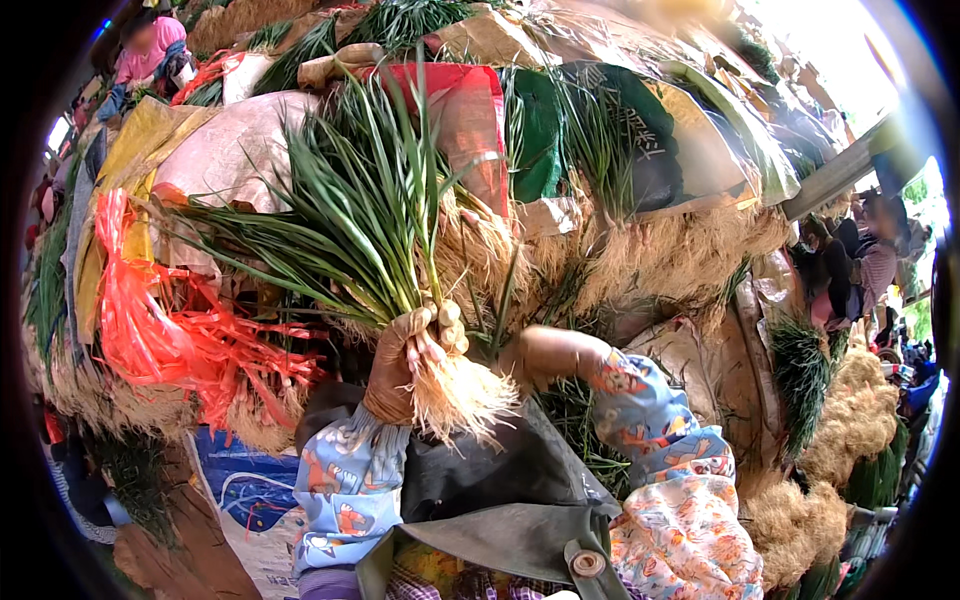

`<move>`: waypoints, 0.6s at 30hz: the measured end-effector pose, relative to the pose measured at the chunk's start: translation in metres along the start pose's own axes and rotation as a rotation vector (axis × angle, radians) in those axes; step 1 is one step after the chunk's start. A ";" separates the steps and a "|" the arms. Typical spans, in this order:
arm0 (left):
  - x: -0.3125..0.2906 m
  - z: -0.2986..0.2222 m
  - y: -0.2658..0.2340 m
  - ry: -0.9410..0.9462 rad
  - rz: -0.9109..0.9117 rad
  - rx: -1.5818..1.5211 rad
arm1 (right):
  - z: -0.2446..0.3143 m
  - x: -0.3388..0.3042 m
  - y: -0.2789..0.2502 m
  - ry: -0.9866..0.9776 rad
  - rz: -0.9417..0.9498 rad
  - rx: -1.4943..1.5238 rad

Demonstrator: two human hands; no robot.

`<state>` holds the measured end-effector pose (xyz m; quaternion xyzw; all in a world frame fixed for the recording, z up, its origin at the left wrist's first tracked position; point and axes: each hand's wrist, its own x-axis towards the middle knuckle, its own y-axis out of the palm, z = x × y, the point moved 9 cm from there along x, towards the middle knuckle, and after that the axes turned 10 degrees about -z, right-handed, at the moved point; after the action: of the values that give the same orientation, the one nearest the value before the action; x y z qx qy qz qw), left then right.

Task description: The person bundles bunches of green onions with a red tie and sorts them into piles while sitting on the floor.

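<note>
My left hand (390, 372), in a brownish glove, is closed around a bunch of spring onions (365, 215) just above the roots. Long green leaves fan up and to the left. Pale round bulbs and straw-coloured roots hang out on the right side of the fist. Close to the roots, on the right, is my right hand (545, 355), smeared by motion. Its fingers cannot be made out, nor whether they touch the bunch. A heap of more spring onions (600, 140), roots toward me, lies just beyond both hands.
Red plastic strips (150, 320) hang over the heap at left. Plastic and woven sacks (560, 125) cover much of the pile. A dark apron (480, 465) lies across my lap. Root bundles (850, 410) are stacked at right. Other people sit at far left (150, 50) and far right (875, 250).
</note>
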<state>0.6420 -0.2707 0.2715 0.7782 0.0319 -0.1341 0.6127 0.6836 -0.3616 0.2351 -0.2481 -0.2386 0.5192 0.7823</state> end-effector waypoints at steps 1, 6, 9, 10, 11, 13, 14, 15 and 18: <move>0.000 0.001 -0.001 -0.022 0.006 -0.023 | 0.002 0.010 -0.016 0.233 -0.073 0.062; -0.004 -0.003 -0.006 -0.042 0.038 -0.044 | 0.015 0.077 -0.076 0.428 -0.561 0.799; -0.005 0.003 -0.001 -0.053 -0.029 -0.005 | -0.020 0.105 -0.057 0.528 -0.602 1.218; -0.006 0.004 -0.006 -0.066 -0.061 0.010 | -0.017 0.106 -0.059 0.455 -0.601 1.158; -0.008 0.009 -0.003 -0.164 -0.036 0.013 | -0.020 0.105 -0.059 0.464 -0.621 1.151; -0.009 0.008 -0.012 -0.146 -0.126 0.054 | -0.018 0.100 -0.060 0.485 -0.683 1.137; -0.010 0.008 -0.016 -0.136 -0.175 0.037 | -0.018 0.095 -0.062 0.475 -0.740 1.163; -0.011 0.005 -0.020 -0.115 -0.184 0.022 | -0.019 0.093 -0.061 0.485 -0.816 1.126; -0.012 -0.002 -0.026 -0.069 -0.200 -0.027 | -0.008 0.078 -0.064 0.490 -1.033 0.914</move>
<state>0.6250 -0.2613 0.2499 0.7576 0.0899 -0.2209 0.6075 0.7601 -0.3117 0.2790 0.1382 0.0969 0.0614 0.9837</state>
